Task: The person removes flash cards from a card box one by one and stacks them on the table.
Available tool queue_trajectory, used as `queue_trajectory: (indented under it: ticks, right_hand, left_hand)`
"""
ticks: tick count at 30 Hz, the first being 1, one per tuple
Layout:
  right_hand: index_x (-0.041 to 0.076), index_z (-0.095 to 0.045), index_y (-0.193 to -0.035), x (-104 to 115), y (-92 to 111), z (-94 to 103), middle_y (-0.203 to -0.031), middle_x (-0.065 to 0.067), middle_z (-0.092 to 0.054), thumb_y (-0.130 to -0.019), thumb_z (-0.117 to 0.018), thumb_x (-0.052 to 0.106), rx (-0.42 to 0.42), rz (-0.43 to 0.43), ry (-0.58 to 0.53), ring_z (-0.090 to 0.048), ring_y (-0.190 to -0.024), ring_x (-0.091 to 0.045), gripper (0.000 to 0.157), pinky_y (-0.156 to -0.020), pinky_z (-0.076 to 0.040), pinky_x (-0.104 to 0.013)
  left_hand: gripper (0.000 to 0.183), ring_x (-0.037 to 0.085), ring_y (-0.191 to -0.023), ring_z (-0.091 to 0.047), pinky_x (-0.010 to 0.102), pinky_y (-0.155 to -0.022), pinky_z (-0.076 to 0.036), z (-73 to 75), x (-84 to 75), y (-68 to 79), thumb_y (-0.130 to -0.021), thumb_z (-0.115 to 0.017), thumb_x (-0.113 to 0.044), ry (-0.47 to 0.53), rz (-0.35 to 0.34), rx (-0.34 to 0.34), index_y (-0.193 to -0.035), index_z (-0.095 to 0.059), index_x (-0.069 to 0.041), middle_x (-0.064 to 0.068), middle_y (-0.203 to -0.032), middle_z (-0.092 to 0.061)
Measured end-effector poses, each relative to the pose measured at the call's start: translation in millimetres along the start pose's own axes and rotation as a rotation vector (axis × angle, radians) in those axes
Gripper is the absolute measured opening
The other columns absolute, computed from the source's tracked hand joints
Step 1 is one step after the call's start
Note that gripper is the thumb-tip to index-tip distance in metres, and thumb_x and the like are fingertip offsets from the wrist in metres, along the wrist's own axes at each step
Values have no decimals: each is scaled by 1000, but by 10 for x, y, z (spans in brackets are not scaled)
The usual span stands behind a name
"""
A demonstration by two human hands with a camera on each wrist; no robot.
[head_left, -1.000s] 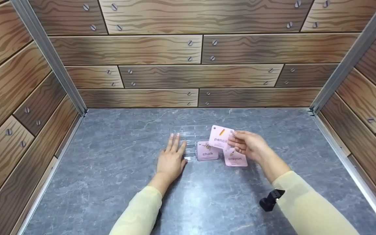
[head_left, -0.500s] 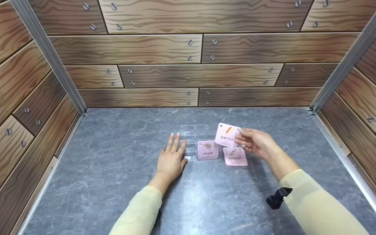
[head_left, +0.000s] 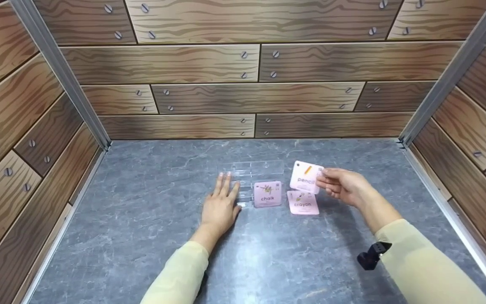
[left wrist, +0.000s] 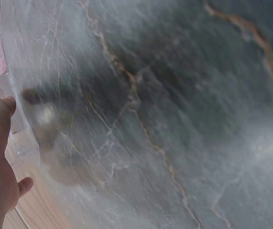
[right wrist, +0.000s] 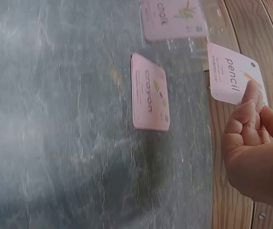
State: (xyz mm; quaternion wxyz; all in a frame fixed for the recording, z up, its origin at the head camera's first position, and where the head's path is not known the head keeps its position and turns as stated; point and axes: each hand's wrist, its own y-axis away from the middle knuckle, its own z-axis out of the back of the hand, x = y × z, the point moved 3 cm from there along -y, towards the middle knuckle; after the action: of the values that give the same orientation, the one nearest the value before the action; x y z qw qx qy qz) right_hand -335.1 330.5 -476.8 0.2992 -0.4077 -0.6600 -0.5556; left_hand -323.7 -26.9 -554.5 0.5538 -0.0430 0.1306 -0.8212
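Note:
My right hand (head_left: 346,185) pinches a pink flashcard reading "pencil" (head_left: 304,176) by its right side, between thumb and fingers. The card is raised, face toward the head camera, as the right wrist view also shows with the pencil card (right wrist: 236,71). Below it a pink "crayon" flashcard (head_left: 303,203) lies on the table. A "chalk" flashcard (head_left: 267,194) stands in the front right of a clear plastic rack (head_left: 264,167). Spread and straight, the fingers of my left hand (head_left: 221,207) rest on the rack's left side; the thumb sits at its front edge (left wrist: 24,143).
The grey marbled tabletop (head_left: 141,253) runs back to a wood-patterned wall (head_left: 184,99). Similar panels enclose the left and right sides, with metal strips along the corners. A black camera (head_left: 371,255) is fixed on the right sleeve.
My right hand has moved right with the pencil flashcard, which no longer overlaps the chalk flashcard. The left hand keeps its place on the rack.

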Motion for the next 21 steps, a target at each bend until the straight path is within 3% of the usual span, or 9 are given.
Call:
queue_trajectory:
  ticks: [14,21]
  right_hand:
    - [8,-64,-112,-117,-39,214,-86,-5,-80,-109,-59,13,0,-57,35,-78,-76,-12,8,-65,-58,-21]
    - [9,-71,-103,-173,-58,251,-86,-5,-80,-109,-59,12,8,-101,39,-78,-76,-12,14,-64,-57,-21]
  left_hand:
    - [71,36,-161,-22,55,-101,-55,18,16,16,-99,-73,-42,9,-10,8,-161,-49,-15,14,-173,-28]
    - [71,36,-161,-21,55,-102,-54,24,-3,14,-100,-72,-42,13,-9,11,-161,-48,-15,15,-173,-28]
